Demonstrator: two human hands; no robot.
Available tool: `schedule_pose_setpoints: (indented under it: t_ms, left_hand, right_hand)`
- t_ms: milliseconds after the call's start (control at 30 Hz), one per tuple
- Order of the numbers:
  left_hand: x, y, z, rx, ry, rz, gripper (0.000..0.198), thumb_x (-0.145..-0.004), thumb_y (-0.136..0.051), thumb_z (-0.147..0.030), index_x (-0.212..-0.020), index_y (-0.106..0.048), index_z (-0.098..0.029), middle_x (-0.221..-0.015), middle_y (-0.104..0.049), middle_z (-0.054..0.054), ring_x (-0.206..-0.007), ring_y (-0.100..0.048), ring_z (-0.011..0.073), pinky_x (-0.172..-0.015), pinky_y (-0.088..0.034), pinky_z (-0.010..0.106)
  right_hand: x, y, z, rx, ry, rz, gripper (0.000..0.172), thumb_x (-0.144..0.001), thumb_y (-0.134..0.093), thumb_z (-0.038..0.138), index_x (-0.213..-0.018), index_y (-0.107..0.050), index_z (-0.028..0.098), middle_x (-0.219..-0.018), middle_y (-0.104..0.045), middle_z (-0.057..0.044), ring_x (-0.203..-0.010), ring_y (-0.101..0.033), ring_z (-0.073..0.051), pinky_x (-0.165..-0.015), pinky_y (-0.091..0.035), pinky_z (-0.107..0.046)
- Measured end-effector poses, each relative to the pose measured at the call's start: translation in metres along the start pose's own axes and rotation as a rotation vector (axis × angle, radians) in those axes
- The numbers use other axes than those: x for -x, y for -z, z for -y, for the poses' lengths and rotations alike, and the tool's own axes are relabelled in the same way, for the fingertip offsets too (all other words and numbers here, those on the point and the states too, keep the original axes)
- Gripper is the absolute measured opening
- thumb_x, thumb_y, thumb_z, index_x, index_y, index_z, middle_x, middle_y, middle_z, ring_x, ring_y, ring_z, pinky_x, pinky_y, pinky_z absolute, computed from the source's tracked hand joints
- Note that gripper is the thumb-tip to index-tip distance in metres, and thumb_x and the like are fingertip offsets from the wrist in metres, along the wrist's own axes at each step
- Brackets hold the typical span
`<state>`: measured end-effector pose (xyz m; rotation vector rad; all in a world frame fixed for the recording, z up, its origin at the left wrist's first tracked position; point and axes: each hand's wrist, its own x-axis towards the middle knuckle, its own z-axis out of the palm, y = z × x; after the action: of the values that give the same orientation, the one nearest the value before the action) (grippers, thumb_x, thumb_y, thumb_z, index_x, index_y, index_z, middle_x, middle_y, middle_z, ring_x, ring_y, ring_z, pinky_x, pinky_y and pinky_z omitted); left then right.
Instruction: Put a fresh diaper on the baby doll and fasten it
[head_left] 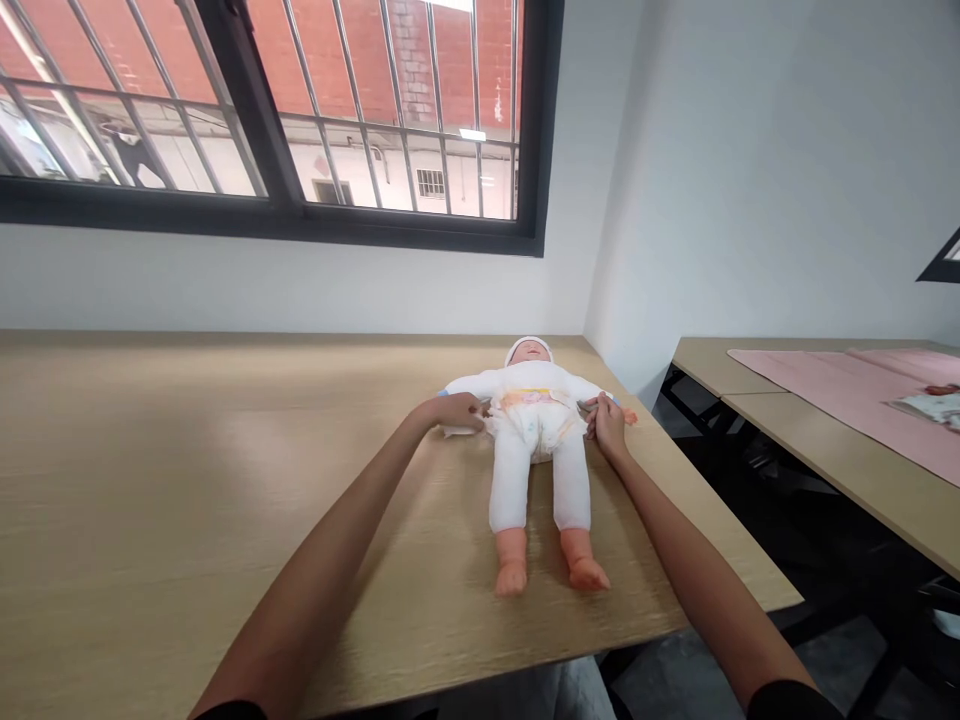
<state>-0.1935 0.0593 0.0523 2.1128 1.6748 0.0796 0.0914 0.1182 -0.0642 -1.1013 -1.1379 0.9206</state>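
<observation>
A baby doll (537, 470) in a white suit and cap lies on its back on the wooden table (187, 480), head toward the wall, bare feet toward me. A diaper (534, 412) with a pale printed front sits around its waist. My left hand (456, 410) is at the diaper's left side, fingers pinched on its edge. Over at the diaper's right side, my right hand (606, 420) has its fingers closed on that edge. Both arms stretch out over the table.
The table's right edge (720, 520) drops off close to the doll. A second table (825, 440) stands to the right with a pink cloth (847, 390) and a small packet on it. A barred window fills the wall behind.
</observation>
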Motion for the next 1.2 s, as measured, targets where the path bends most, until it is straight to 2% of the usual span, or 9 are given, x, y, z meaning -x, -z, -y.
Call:
schedule_pose_setpoints:
  t_ms: [133,300,467,533,633,733,833,1000,1200]
  left_hand:
    - [0.011,0.011,0.005,0.243,0.002,0.023,0.029,-0.065,-0.060,-0.043,-0.080,-0.061,-0.019,-0.073,-0.065,0.002,-0.066,-0.057,0.0161,-0.058,-0.042,0.023]
    - [0.013,0.009,0.007,0.530,-0.048,-0.032,0.029,-0.057,-0.072,-0.037,-0.074,-0.059,-0.019,-0.070,-0.064,0.000,-0.065,-0.057,0.0140,-0.056,-0.043,0.021]
    - [0.012,0.014,0.011,0.518,-0.101,-0.046,0.020,-0.059,-0.069,-0.029,-0.075,-0.060,-0.019,-0.065,-0.062,-0.001,-0.055,-0.054,0.0126,-0.043,-0.032,0.019]
    - [0.015,0.016,0.010,0.549,-0.081,-0.098,0.021,-0.058,-0.067,-0.024,-0.076,-0.060,-0.018,-0.068,-0.062,0.000,-0.057,-0.055,0.0128,-0.043,-0.034,0.019]
    - [0.017,0.018,0.007,0.586,-0.087,-0.164,0.030,-0.056,-0.065,-0.020,-0.085,-0.059,-0.020,-0.076,-0.062,-0.001,-0.067,-0.059,0.0141,-0.048,-0.039,0.018]
    - [0.015,0.017,0.007,0.562,-0.126,-0.189,0.050,-0.053,-0.063,-0.015,-0.102,-0.057,-0.022,-0.084,-0.060,-0.001,-0.072,-0.059,0.0139,-0.052,-0.042,0.018]
    - [0.009,0.015,0.012,0.520,-0.123,-0.222,0.066,-0.051,-0.064,-0.013,-0.115,-0.052,-0.024,-0.091,-0.058,-0.001,-0.074,-0.059,0.0142,-0.055,-0.044,0.020]
    - [0.005,0.015,0.017,0.484,-0.062,-0.219,0.059,-0.053,-0.067,-0.017,-0.110,-0.054,-0.023,-0.098,-0.061,0.002,-0.073,-0.060,0.0153,-0.054,-0.042,0.021]
    - [0.012,0.018,0.002,0.475,0.040,-0.239,0.063,-0.050,-0.072,-0.019,-0.110,-0.053,-0.023,-0.090,-0.063,0.000,-0.068,-0.057,0.0149,-0.050,-0.037,0.020]
  right_hand:
    - [0.000,0.000,-0.003,0.003,0.028,-0.001,0.046,-0.085,-0.041,0.064,-0.076,-0.051,0.021,-0.039,-0.047,0.005,-0.029,-0.040,-0.012,-0.030,-0.033,-0.024]
    - [0.002,0.001,0.007,0.028,0.087,-0.059,0.040,-0.087,-0.040,0.059,-0.078,-0.050,0.021,-0.044,-0.049,0.005,-0.033,-0.042,-0.012,-0.035,-0.033,-0.025]
    - [0.011,-0.019,0.062,0.183,0.493,-0.178,0.030,-0.087,-0.049,0.049,-0.081,-0.052,0.020,-0.073,-0.059,-0.001,-0.066,-0.057,-0.015,-0.065,-0.048,-0.028]
    - [0.020,-0.040,0.087,0.318,0.687,-0.018,0.025,-0.088,-0.052,0.043,-0.080,-0.056,0.019,-0.082,-0.062,-0.005,-0.080,-0.058,-0.018,-0.079,-0.047,-0.032]
    - [0.035,-0.079,0.111,0.596,0.835,0.434,0.015,-0.086,-0.059,0.034,-0.082,-0.065,0.021,-0.092,-0.066,-0.005,-0.097,-0.058,-0.021,-0.095,-0.041,-0.038]
    - [0.045,-0.111,0.116,0.850,0.803,0.670,0.016,-0.082,-0.065,0.029,-0.096,-0.069,0.025,-0.111,-0.066,-0.004,-0.112,-0.054,-0.024,-0.109,-0.025,-0.050]
    - [0.047,-0.125,0.110,1.002,0.768,0.702,0.018,-0.084,-0.061,0.028,-0.099,-0.070,0.022,-0.107,-0.068,-0.006,-0.111,-0.056,-0.024,-0.115,-0.011,-0.054]
    - [0.043,-0.118,0.105,1.186,0.778,0.616,0.026,-0.084,-0.062,0.038,-0.092,-0.072,0.015,-0.096,-0.069,-0.013,-0.108,-0.056,-0.030,-0.114,-0.010,-0.055]
    - [0.039,-0.102,0.105,1.147,0.597,0.693,0.050,-0.081,-0.058,0.059,-0.104,-0.068,0.016,-0.127,-0.055,-0.017,-0.128,-0.040,-0.036,-0.109,-0.004,-0.067]
